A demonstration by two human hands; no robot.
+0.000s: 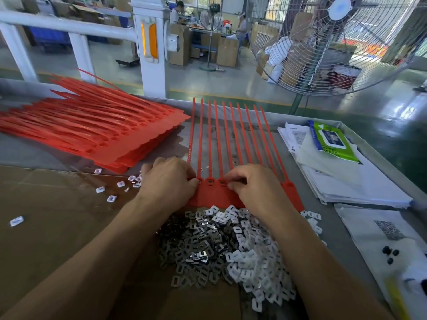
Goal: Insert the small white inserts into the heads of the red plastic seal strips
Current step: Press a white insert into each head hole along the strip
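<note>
While a big stack of red seal strips [97, 130] sits at the table's far left, a joined row of strips [231, 144] lies dead centre. The left hand [169, 179] and right hand [251, 188] both pinch at its heads, fingers curled. The pile of white inserts [242, 255] is right below them, between the forearms.

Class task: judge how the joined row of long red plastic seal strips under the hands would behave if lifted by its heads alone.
The joined row of long red plastic seal strips would probably droop: its tails are long and thin. It likely feels light, being slim plastic. The tails would probably stay in line, since their heads look joined in one band.
</note>
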